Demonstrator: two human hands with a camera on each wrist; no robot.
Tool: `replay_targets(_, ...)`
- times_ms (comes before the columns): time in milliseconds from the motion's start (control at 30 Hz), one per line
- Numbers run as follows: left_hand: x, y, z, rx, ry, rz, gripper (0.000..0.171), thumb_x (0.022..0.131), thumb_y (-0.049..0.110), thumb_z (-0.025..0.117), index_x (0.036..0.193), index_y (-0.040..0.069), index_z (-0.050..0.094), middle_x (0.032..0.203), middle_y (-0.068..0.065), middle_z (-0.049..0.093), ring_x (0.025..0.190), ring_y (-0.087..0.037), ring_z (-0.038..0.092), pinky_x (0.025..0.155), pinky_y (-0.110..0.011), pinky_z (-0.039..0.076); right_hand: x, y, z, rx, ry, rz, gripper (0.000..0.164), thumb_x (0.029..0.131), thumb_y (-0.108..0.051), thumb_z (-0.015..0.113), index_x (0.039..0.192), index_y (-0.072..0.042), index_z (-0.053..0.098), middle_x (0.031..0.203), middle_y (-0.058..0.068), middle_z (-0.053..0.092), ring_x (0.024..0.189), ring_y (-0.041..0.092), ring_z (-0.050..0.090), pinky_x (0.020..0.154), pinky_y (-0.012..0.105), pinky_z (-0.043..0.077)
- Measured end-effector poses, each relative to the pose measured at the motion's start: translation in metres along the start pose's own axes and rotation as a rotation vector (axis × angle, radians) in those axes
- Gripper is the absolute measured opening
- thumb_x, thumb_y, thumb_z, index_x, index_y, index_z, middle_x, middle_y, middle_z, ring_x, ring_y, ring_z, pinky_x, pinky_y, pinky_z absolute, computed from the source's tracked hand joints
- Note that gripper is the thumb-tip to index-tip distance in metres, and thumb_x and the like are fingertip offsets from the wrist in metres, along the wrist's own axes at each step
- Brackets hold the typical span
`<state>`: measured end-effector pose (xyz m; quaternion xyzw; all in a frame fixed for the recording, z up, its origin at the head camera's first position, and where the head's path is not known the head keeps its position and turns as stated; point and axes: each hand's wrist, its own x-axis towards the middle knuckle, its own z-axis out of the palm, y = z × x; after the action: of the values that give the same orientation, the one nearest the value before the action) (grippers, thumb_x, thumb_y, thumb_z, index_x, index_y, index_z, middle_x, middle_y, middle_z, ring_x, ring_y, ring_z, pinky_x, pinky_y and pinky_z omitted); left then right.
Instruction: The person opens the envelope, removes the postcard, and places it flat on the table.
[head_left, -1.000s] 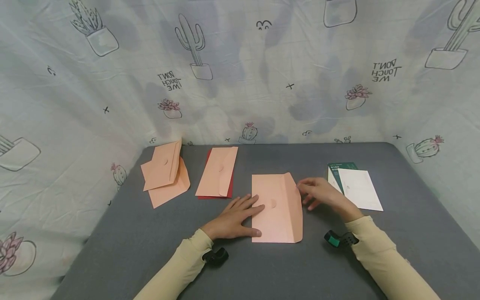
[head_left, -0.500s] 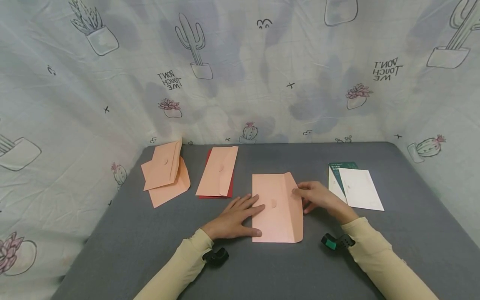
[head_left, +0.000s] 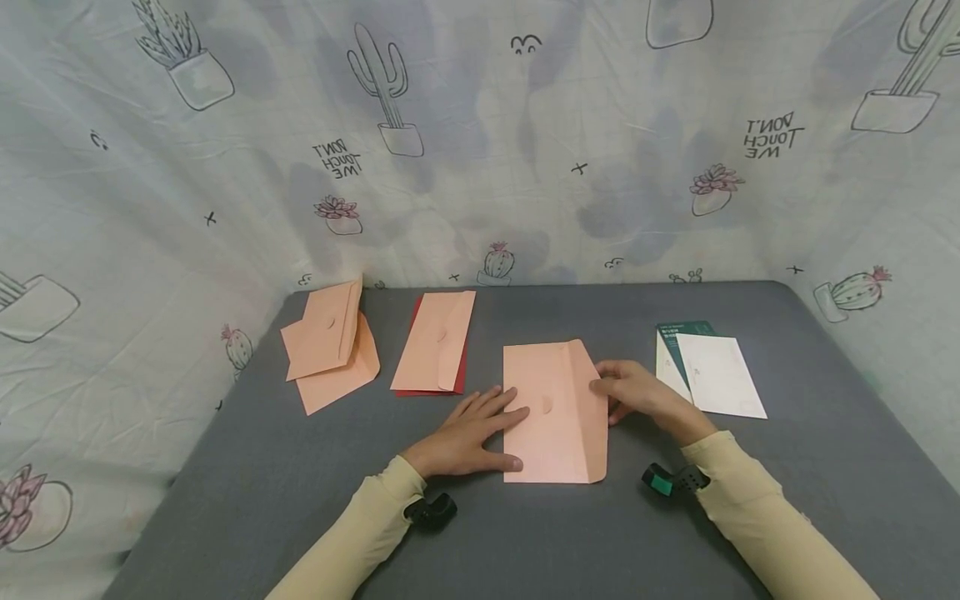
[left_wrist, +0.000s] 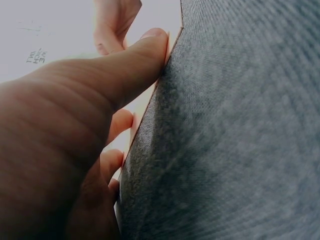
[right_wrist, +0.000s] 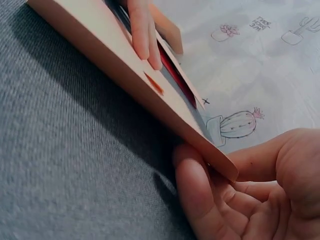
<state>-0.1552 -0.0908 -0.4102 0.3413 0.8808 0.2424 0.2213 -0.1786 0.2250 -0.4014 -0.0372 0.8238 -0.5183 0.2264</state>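
peach envelope [head_left: 547, 442] | left hand [head_left: 463, 437]: left edge [head_left: 506, 440] | right hand [head_left: 651, 396]: flap [head_left: 592, 437] pinched | tabletop [head_left: 540, 542] nearside

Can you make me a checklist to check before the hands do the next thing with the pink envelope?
1. Is the left hand on the envelope? Ok: fingertips and thumb rest by the edge opposite the flap.
2. Does the right hand have the flap? Ok: thumb and fingers pinch its edge.
3. Is the flap folded shut? Not ok: it sticks out toward the right hand.
4. Is the white card away from the envelope? Ok: it lies apart, past the right hand.
5. Are the other envelopes out of the way? Ok: they lie apart from this one.
6. Is anything inside the envelope? Cannot tell.
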Motion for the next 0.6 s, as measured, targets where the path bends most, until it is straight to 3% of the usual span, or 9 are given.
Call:
replay_targets(167, -0.0007, 0.0, 0.0005, -0.026, 0.022, 0.002, 0.088, 0.089, 0.054, 0.071, 0.161, 0.031, 0.027, 0.173, 0.002, 0.007, 0.161, -0.023, 0.005, 0.128, -0.053, 0.001, 0.0014, 0.0035, -0.0023, -0.006, -0.014, -0.018, 0.037, 0.102, -0.015, 0.05, 0.131, 0.008, 0.052, 0.084, 0.009, 0.072, 0.067, 0.016, 0.067, 0.06, 0.034, 0.059)
replay_targets(367, 0.0018, -0.0004, 0.0023, -0.103, 0.077, -0.038, 0.113, 0.084, 0.056, 0.076, 0.165, 0.019, 0.005, 0.173, -0.004, 0.004, 0.16, -0.027, 0.008, 0.127, -0.056, 0.007, 0.001, 0.0052, -0.0049, -0.005, -0.018, -0.014, 0.035, 0.103, -0.015, 0.05, 0.13, 0.007, 0.051, 0.083, 0.009, 0.071, 0.067, 0.018, 0.067, 0.06, 0.034, 0.059)
replay_targets(467, 0.0045, -0.003, 0.0024, -0.232, 0.131, -0.086, 0.113, 0.085, 0.053, 0.076, 0.165, 0.019, 0.003, 0.172, -0.003, 0.011, 0.159, -0.028, 0.011, 0.126, -0.059, 0.013, 0.0009, 0.0054, -0.0052, 0.002, -0.016, -0.018, 0.036, 0.103, -0.014, 0.05, 0.13, 0.008, 0.05, 0.083, 0.008, 0.072, 0.066, 0.017, 0.068, 0.06, 0.034, 0.059)
replay_targets(600, 0.0085, -0.007, -0.0008, -0.457, 0.252, -0.122, 0.091, 0.094, 0.037, 0.07, 0.163, 0.017, 0.014, 0.164, -0.003, 0.036, 0.155, -0.028, 0.027, 0.121, -0.061, 0.024, 0.0009, 0.0052, -0.0056, 0.012, -0.015, -0.016, 0.037, 0.103, -0.015, 0.05, 0.132, 0.009, 0.05, 0.084, 0.009, 0.072, 0.066, 0.017, 0.069, 0.06, 0.034, 0.059)
